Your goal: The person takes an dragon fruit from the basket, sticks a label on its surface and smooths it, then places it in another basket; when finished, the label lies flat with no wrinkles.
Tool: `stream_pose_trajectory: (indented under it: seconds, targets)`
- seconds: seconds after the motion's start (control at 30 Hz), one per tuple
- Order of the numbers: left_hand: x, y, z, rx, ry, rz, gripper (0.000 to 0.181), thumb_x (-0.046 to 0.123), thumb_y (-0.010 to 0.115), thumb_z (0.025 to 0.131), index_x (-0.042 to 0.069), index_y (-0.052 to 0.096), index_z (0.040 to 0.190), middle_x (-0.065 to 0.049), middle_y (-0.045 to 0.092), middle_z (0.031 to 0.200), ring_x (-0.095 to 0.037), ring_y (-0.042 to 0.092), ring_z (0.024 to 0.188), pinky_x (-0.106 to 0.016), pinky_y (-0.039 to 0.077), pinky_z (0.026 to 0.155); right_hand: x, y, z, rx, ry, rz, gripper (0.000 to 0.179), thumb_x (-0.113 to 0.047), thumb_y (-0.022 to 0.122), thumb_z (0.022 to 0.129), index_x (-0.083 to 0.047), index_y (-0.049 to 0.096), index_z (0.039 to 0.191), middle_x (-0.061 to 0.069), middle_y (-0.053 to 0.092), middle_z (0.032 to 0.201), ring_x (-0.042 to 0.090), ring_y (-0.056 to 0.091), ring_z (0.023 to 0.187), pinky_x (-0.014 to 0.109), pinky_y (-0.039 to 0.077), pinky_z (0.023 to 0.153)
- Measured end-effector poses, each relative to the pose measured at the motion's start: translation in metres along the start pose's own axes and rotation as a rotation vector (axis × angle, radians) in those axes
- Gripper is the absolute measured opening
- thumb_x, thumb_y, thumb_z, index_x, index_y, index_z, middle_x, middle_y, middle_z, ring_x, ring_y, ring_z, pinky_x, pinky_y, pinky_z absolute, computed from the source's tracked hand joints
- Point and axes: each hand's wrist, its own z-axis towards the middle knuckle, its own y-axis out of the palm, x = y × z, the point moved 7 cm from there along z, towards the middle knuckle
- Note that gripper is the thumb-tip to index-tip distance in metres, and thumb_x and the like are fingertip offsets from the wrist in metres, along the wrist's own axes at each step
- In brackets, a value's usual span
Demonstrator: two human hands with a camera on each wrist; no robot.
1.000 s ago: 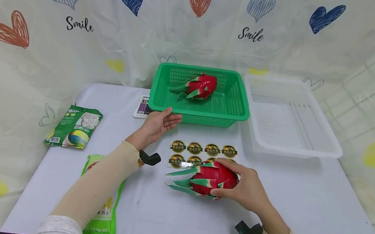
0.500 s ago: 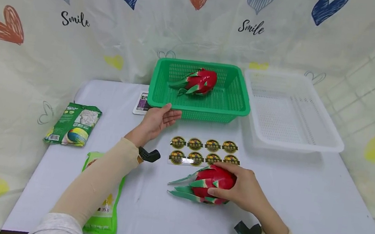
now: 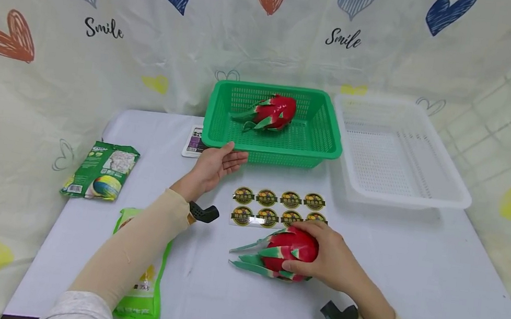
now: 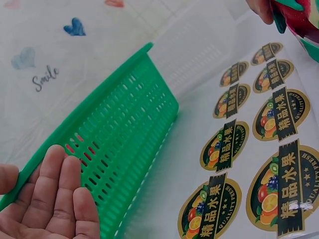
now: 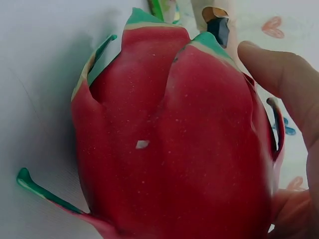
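Observation:
In the head view my left hand (image 3: 214,168) is at the front left corner of the green plastic basket (image 3: 271,148). The left wrist view shows the basket's rim between the thumb and the fingers (image 4: 64,194), which lie along the outer wall. One red dragon fruit (image 3: 276,113) rests inside the basket. Over the front of the table, my right hand (image 3: 332,255) grips another dragon fruit (image 3: 285,252) by its rounded end, green leaf tips pointing left. That fruit fills most of the right wrist view, thumb and fingers at its right side.
A sheet of round fruit stickers (image 3: 279,208) lies between basket and held fruit. A white plastic basket (image 3: 399,203) stands to the right. On the left are a dark green packet (image 3: 109,172) and a light green packet (image 3: 146,302), partly under the left arm. A tablet-like label card (image 3: 194,142) shows beside the green basket.
The dragon fruit in my right hand has moved slightly toward the table's front, uncovering more of the lower sticker row. My left hand stays at the basket.

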Motion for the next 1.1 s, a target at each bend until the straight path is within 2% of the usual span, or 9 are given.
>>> stream_pose_trajectory:
  seconds: [0.2, 0.33, 0.67, 0.73, 0.8, 0.87, 0.9, 0.97, 1.1]
  targets:
    - [-0.001, -0.001, 0.000, 0.001, -0.002, 0.005, 0.050, 0.033, 0.046, 0.112, -0.003, 0.051, 0.146, 0.007, 0.079, 0.093, -0.008, 0.074, 0.097, -0.044, 0.040, 0.123, 0.002, -0.004, 0.005, 0.029, -0.033, 0.019, 0.076, -0.046, 0.093, 0.074, -0.011, 0.065, 0.135, 0.007, 0.065, 0.129, 0.028, 0.063, 0.112, 0.040, 0.065, 0.075]
    - [0.000, -0.001, -0.001, 0.000, -0.002, 0.008, 0.049, 0.033, 0.046, 0.112, -0.002, 0.053, 0.145, 0.007, 0.079, 0.093, -0.009, 0.074, 0.099, -0.044, 0.040, 0.122, 0.003, -0.006, 0.007, 0.035, -0.028, 0.020, 0.075, -0.047, 0.092, 0.075, -0.011, 0.065, 0.135, 0.007, 0.065, 0.131, 0.027, 0.063, 0.111, 0.038, 0.065, 0.077]
    - [0.001, -0.001, -0.002, 0.009, -0.003, 0.011, 0.049, 0.034, 0.046, 0.112, -0.004, 0.055, 0.142, 0.006, 0.079, 0.092, -0.009, 0.074, 0.098, -0.045, 0.041, 0.122, 0.003, -0.014, 0.010, 0.072, -0.037, 0.019, 0.069, -0.039, 0.091, 0.078, -0.010, 0.066, 0.135, 0.008, 0.067, 0.133, 0.034, 0.066, 0.117, 0.044, 0.063, 0.086]
    - [0.000, -0.002, -0.002, 0.015, -0.001, 0.031, 0.051, 0.036, 0.047, 0.112, -0.004, 0.056, 0.142, 0.005, 0.078, 0.094, -0.010, 0.073, 0.099, -0.045, 0.041, 0.122, 0.004, -0.015, 0.010, 0.076, -0.036, 0.023, 0.067, -0.039, 0.091, 0.079, -0.010, 0.067, 0.134, 0.007, 0.068, 0.131, 0.034, 0.067, 0.116, 0.043, 0.062, 0.087]
    - [-0.002, -0.004, -0.001, 0.020, 0.002, 0.082, 0.052, 0.038, 0.049, 0.111, -0.004, 0.058, 0.140, -0.002, 0.079, 0.105, -0.014, 0.073, 0.107, -0.045, 0.041, 0.122, 0.004, -0.016, 0.010, 0.079, -0.033, 0.030, 0.067, -0.041, 0.091, 0.079, -0.011, 0.067, 0.134, 0.008, 0.069, 0.131, 0.034, 0.068, 0.115, 0.043, 0.061, 0.088]
    - [-0.005, -0.005, -0.002, 0.017, 0.014, 0.192, 0.051, 0.039, 0.053, 0.110, -0.002, 0.062, 0.138, -0.011, 0.077, 0.117, -0.020, 0.072, 0.115, -0.045, 0.044, 0.119, 0.005, -0.018, 0.010, 0.081, -0.029, 0.039, 0.066, -0.043, 0.090, 0.080, -0.012, 0.068, 0.134, 0.008, 0.069, 0.131, 0.034, 0.068, 0.115, 0.043, 0.061, 0.088]
    - [-0.006, -0.005, -0.002, 0.017, 0.024, 0.285, 0.050, 0.040, 0.056, 0.108, 0.000, 0.064, 0.136, -0.013, 0.076, 0.122, -0.023, 0.072, 0.118, -0.045, 0.047, 0.116, 0.005, -0.019, 0.009, 0.082, -0.026, 0.042, 0.065, -0.044, 0.090, 0.080, -0.013, 0.068, 0.134, 0.008, 0.070, 0.130, 0.033, 0.068, 0.115, 0.043, 0.061, 0.088]
    - [-0.009, -0.005, -0.004, 0.005, 0.062, 0.538, 0.045, 0.040, 0.062, 0.105, 0.005, 0.068, 0.132, -0.015, 0.073, 0.130, -0.026, 0.070, 0.121, -0.043, 0.053, 0.108, 0.006, -0.023, 0.009, 0.086, -0.028, 0.049, 0.064, -0.045, 0.088, 0.082, -0.014, 0.068, 0.134, 0.009, 0.070, 0.129, 0.033, 0.068, 0.114, 0.045, 0.061, 0.087]
    - [-0.014, 0.005, -0.011, -0.035, 0.175, 1.085, 0.041, 0.034, 0.075, 0.096, 0.008, 0.072, 0.127, -0.010, 0.075, 0.125, -0.026, 0.070, 0.116, -0.041, 0.058, 0.096, 0.007, -0.031, 0.009, 0.095, -0.034, 0.064, 0.061, -0.042, 0.086, 0.084, -0.012, 0.068, 0.134, 0.010, 0.071, 0.129, 0.034, 0.068, 0.113, 0.051, 0.060, 0.089]
